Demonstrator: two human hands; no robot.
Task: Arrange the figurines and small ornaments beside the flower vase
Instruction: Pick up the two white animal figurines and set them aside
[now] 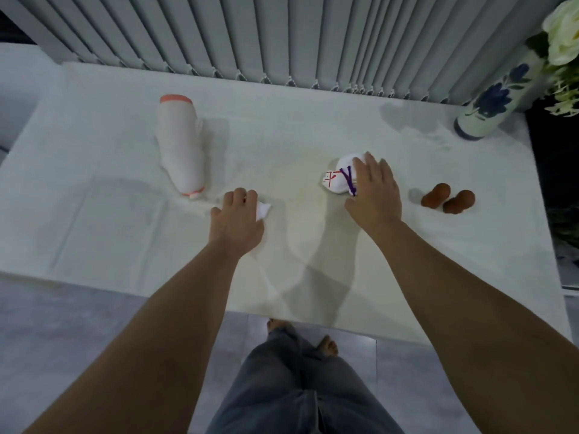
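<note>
Lying at upper left: tall white figurine (181,145), probably light; grip mid-body. Left hand (236,219) curled around small white ornament (263,210), centre. Right hand (374,191) flat, fingers spread on soft-looking pouch (336,180). Brown ornaments (448,200) right; vase (492,104) upper right, likely fragile.

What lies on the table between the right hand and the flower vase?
In the head view, only bare white cloth; two brown rounded ornaments sit off to the side, right of the right hand, nearer than the blue-flowered vase.
</note>
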